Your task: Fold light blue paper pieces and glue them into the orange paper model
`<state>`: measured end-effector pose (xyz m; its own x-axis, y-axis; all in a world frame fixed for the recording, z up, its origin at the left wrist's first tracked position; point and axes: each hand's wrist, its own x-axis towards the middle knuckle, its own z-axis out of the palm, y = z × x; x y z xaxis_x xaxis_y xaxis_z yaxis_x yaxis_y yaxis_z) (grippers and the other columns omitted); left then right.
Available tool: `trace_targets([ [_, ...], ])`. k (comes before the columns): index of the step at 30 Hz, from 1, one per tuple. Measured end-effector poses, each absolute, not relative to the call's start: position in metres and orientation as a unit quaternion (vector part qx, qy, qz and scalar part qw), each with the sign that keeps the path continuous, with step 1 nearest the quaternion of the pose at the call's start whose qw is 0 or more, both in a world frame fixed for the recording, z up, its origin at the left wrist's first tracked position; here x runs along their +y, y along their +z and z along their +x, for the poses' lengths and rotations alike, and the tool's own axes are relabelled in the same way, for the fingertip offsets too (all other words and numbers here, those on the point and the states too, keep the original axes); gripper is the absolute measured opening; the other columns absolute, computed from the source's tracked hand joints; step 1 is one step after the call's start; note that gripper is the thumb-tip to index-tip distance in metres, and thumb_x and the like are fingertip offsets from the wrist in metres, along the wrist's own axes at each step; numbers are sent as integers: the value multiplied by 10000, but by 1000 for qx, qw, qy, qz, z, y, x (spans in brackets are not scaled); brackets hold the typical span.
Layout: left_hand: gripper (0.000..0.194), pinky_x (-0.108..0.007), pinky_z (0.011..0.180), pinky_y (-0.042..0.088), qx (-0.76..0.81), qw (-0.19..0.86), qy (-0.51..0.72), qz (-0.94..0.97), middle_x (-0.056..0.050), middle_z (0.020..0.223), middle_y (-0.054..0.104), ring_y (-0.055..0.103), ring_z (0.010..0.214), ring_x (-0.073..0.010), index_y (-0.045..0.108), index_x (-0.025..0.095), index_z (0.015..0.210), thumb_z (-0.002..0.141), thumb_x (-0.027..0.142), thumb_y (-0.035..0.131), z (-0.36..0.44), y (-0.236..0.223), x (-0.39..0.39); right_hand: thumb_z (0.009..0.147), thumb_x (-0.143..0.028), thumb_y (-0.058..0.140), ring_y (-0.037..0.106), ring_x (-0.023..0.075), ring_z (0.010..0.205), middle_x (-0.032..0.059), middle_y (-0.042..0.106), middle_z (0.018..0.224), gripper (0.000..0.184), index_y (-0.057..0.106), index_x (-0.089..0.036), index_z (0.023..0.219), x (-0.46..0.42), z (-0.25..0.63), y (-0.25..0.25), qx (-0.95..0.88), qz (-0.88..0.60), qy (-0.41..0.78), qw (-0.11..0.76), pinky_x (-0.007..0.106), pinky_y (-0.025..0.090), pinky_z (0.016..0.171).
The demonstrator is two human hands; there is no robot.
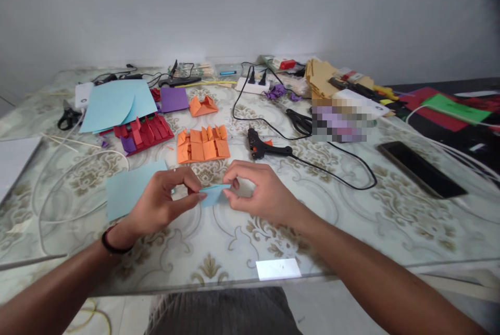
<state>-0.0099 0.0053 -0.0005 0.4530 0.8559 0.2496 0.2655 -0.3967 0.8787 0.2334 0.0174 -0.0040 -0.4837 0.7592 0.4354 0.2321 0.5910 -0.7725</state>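
While the left hand (pixel 166 200) pinches one end of a small blue paper (pixel 212 196), the right hand (pixel 260 191) pinches the other, holding it over the desk (pixel 351 254), inward from the front edge's middle. An orange folded piece (pixel 203 146) and a glue gun (pixel 269 149) lie farther toward the back edge.
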Motion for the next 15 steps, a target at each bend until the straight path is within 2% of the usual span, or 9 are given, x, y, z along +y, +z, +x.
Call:
trace_targets([
  [9, 85, -275, 691, 496, 380, 345, 323, 795, -18, 829, 673, 599, 723, -129, 653, 176, 915, 965, 245, 662, -4, 1, 2, 836, -128, 675, 558, 133, 714, -12, 592, 778, 86, 625, -198, 828, 16, 229, -8, -801, -312, 339, 382, 267, 444, 693],
  [15, 71, -271, 709, 524, 365, 346, 305, 809, -32, 901, 697, 627, 755, -132, 671, 179, 977, 971, 249, 662, -3, -3, -1, 826, -137, 683, 564, 133, 714, -18, 598, 782, 87, 627, -202, 843, 11, 222, -13, -801, -301, 349, 382, 261, 451, 687],
])
